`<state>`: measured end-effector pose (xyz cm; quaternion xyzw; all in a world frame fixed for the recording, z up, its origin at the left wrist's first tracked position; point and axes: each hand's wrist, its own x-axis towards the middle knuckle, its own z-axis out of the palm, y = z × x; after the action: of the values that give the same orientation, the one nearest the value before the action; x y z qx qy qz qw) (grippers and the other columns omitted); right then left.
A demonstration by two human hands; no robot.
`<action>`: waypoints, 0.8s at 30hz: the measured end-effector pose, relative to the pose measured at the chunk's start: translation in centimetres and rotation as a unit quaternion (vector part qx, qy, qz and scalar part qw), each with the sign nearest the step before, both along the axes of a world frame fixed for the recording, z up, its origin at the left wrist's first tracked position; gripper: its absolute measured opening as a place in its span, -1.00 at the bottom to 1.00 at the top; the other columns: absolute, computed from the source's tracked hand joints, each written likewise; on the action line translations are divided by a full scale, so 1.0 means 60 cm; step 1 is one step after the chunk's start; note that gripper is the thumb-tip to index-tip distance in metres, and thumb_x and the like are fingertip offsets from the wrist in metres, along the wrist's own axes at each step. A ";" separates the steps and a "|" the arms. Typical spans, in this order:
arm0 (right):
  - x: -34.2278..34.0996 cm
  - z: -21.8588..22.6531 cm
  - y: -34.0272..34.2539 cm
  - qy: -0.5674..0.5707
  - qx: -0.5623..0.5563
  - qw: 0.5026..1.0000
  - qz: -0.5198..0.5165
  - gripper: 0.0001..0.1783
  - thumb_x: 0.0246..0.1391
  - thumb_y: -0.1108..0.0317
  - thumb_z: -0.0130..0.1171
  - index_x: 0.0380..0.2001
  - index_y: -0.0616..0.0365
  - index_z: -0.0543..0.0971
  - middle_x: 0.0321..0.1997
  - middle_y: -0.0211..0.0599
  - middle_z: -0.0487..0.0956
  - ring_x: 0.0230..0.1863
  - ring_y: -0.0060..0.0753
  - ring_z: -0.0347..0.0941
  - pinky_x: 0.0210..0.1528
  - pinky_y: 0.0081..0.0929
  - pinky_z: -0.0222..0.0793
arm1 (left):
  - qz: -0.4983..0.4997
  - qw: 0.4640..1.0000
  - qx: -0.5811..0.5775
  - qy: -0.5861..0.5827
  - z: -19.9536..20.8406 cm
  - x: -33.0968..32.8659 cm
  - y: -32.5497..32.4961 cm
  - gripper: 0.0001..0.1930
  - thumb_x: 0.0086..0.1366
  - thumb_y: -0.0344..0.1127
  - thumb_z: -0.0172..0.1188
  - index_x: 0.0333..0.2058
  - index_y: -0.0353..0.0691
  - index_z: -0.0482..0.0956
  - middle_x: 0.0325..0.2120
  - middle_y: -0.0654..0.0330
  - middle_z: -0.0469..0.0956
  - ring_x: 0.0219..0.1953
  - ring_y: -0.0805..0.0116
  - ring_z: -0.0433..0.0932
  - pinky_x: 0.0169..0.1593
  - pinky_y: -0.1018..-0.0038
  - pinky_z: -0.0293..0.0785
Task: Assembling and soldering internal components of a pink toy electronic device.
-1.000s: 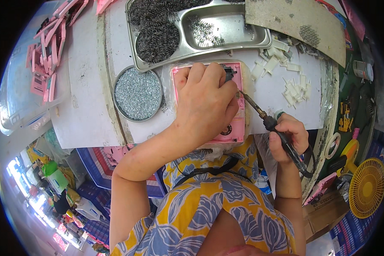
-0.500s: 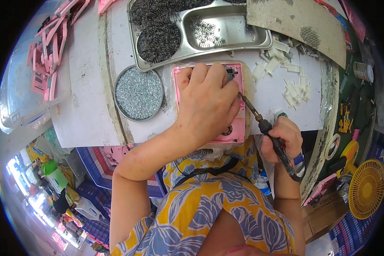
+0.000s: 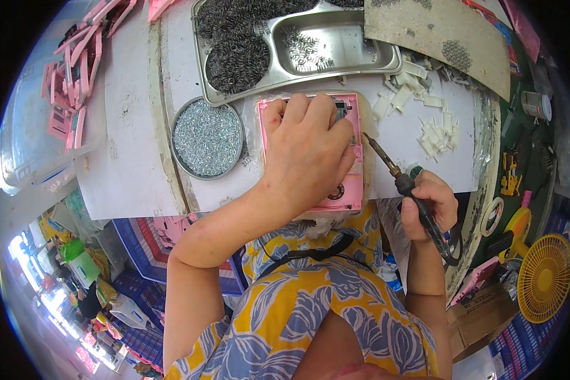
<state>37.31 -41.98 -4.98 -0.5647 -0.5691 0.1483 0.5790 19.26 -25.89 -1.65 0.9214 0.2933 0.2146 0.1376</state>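
Observation:
A pink plastic case (image 3: 354,180) lies on the work table in front of me, with dark parts and a small round black piece inside it. My left hand (image 3: 307,142) is laid over the case, its fingers curled down into the upper half; the fingertips and whatever they press on are hidden. To the right, my right hand (image 3: 434,201) is closed round the black handle of a soldering iron (image 3: 391,166). The iron's brass-coloured shaft points up and left. Its tip is just off the case's right edge, not touching it.
A round tin of small silvery screws (image 3: 208,138) stands left of the case. Behind it, a metal tray (image 3: 335,41) holds dark springs. White plastic parts (image 3: 437,136) lie at right, pink frames (image 3: 76,82) at far left. A yellow fan (image 3: 544,278) is at lower right.
My right hand has drawn the soldering iron a little to the right, so its tip has moved away from the fingers of my left hand. The left hand stays on the case.

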 end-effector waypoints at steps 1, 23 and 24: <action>0.000 0.000 -0.001 -0.003 -0.002 1.000 0.000 -0.75 -0.05 0.46 0.33 -0.31 0.19 0.48 -0.63 -0.38 0.32 -0.67 -0.47 0.19 -0.61 -0.50 0.04 | 0.000 1.000 0.004 0.006 0.000 -0.001 -0.001 -0.86 0.00 -0.28 0.35 -0.49 -0.09 0.55 -0.40 0.24 0.38 -0.27 0.19 0.38 -0.08 0.18 0.18; 0.008 0.009 0.003 0.007 -0.014 1.000 -0.024 -0.74 -0.12 0.46 0.35 -0.33 0.21 0.52 -0.57 -0.30 0.41 -0.64 -0.45 0.27 -0.56 -0.54 0.18 | 0.051 0.957 -0.246 -0.143 0.001 -0.032 -0.018 -0.72 0.18 -0.55 0.38 -0.11 -0.31 0.64 -0.43 0.22 0.63 -0.47 0.44 0.57 -0.39 0.51 0.46; 0.008 0.010 0.002 0.008 -0.014 1.000 -0.026 -0.74 -0.12 0.46 0.35 -0.33 0.20 0.52 -0.58 -0.30 0.41 -0.64 -0.45 0.27 -0.56 -0.54 0.17 | 0.081 0.934 -0.312 -0.155 0.006 -0.031 -0.022 -0.72 0.20 -0.55 0.38 -0.09 -0.32 0.63 -0.44 0.22 0.64 -0.50 0.51 0.57 -0.42 0.56 0.46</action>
<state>37.77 -41.84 -4.41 -0.5860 -0.5473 0.1460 0.5794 17.41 -27.23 -1.30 0.7607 0.3938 0.2625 0.4443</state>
